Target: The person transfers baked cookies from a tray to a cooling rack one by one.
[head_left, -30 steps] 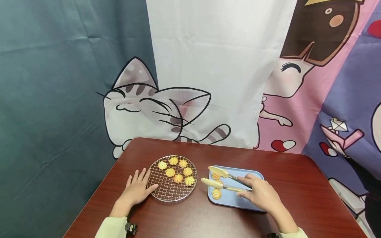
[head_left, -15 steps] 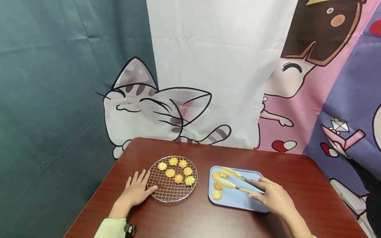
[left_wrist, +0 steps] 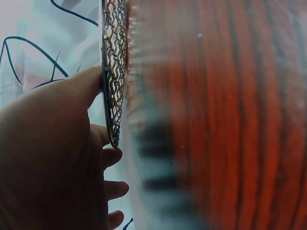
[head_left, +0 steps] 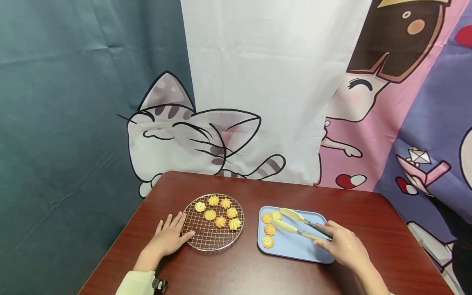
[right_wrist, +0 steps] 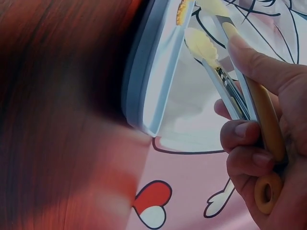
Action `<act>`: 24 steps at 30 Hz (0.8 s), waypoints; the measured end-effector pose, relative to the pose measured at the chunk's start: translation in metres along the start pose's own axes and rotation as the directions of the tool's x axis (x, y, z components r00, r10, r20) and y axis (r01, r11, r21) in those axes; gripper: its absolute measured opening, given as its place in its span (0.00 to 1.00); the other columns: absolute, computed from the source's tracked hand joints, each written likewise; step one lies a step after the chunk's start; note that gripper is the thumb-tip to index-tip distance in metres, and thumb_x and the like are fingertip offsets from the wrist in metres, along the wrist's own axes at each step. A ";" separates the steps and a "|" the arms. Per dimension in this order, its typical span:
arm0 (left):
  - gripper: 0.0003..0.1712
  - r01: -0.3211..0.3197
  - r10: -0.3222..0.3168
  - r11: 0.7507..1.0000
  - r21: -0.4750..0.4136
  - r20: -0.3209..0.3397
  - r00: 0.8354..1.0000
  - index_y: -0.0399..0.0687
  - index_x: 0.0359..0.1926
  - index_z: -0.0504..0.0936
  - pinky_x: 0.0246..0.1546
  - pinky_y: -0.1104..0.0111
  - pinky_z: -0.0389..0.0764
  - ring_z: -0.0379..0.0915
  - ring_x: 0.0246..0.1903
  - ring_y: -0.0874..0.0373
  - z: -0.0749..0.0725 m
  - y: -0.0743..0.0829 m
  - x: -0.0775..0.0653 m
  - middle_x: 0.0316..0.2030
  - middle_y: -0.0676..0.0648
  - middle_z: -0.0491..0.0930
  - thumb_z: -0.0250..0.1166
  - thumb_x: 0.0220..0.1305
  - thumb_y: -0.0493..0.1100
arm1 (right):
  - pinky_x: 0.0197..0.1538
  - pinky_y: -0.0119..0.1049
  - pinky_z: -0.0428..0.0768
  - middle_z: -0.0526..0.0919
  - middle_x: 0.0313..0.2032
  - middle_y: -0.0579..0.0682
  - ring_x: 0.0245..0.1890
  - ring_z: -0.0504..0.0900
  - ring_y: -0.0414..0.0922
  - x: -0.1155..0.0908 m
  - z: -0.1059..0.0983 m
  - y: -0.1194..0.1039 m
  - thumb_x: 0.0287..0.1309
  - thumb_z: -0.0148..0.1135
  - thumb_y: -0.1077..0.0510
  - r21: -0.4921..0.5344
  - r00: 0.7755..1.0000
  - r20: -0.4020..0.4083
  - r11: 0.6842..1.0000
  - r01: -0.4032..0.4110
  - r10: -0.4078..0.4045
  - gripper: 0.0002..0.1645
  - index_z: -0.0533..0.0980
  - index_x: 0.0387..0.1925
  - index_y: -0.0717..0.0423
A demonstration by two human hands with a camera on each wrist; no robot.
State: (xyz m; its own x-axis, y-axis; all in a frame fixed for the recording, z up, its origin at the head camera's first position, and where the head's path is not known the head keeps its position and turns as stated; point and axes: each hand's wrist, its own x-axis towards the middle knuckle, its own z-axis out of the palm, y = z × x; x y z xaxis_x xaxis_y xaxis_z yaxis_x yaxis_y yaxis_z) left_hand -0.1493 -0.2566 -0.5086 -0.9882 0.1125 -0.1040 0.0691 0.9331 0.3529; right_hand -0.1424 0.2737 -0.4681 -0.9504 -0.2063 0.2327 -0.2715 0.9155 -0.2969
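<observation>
While right-hand fingers (right_wrist: 241,134) grip tongs (right_wrist: 265,112), cookies (head_left: 268,241) apart, leftward

Your head view is facing forward and down across the table (head_left: 221,278), looking from high and far enough back to be taking in your left hand (head_left: 167,238), your right hand (head_left: 343,244) and the printed backdrop (head_left: 280,82) beyond. Your left wrist view is looking from close beside that hand, lying sideways and catching the round wire rack (head_left: 204,238) nearly edge-on. Your right wrist view is also running sideways, close in, sharing the tongs (head_left: 287,226) and blue tray (head_left: 300,250) with the head view. Both wrist views are showing table and backdrop.
</observation>
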 end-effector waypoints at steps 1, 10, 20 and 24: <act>0.48 -0.003 0.003 1.000 -0.004 0.001 1.000 0.37 0.78 0.56 0.71 0.31 0.40 0.40 0.75 0.27 0.000 0.000 0.000 0.77 0.33 0.53 0.55 0.73 0.66 | 0.27 0.35 0.65 0.75 0.34 0.39 0.29 0.71 0.39 0.000 0.000 0.000 0.43 0.82 0.45 0.000 1.000 0.001 1.000 -0.003 0.003 0.31 0.87 0.52 0.48; 0.49 -0.013 0.013 1.000 -0.015 0.000 1.000 0.38 0.79 0.54 0.71 0.32 0.39 0.40 0.76 0.27 0.002 -0.005 0.001 0.78 0.34 0.52 0.55 0.72 0.66 | 0.27 0.37 0.69 0.79 0.36 0.41 0.30 0.74 0.41 0.005 0.006 0.001 0.43 0.82 0.46 -0.012 1.000 -0.006 1.000 -0.005 0.005 0.31 0.87 0.52 0.49; 0.50 -0.023 0.023 0.999 -0.028 -0.001 1.000 0.38 0.79 0.54 0.71 0.31 0.39 0.41 0.75 0.27 0.005 -0.008 0.002 0.78 0.34 0.52 0.55 0.72 0.66 | 0.28 0.38 0.71 0.81 0.37 0.41 0.30 0.76 0.41 0.008 0.009 0.001 0.43 0.83 0.47 -0.011 1.000 -0.023 1.000 -0.002 0.002 0.30 0.87 0.51 0.49; 0.50 -0.019 0.019 1.000 -0.023 0.000 1.000 0.38 0.79 0.55 0.70 0.31 0.40 0.42 0.75 0.27 0.005 -0.009 0.001 0.77 0.34 0.52 0.55 0.71 0.67 | 0.28 0.39 0.72 0.81 0.38 0.41 0.31 0.77 0.42 0.009 0.008 -0.001 0.43 0.83 0.47 -0.016 1.000 -0.009 1.000 -0.011 0.010 0.30 0.87 0.52 0.48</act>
State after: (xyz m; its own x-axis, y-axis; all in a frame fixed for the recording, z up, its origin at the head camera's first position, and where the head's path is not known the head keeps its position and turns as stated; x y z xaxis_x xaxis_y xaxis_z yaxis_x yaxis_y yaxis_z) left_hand -0.1502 -0.2629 -0.5169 -0.9867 0.1304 -0.0971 0.0849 0.9226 0.3764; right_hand -0.1521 0.2681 -0.4735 -0.9517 -0.1934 0.2383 -0.2589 0.9229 -0.2849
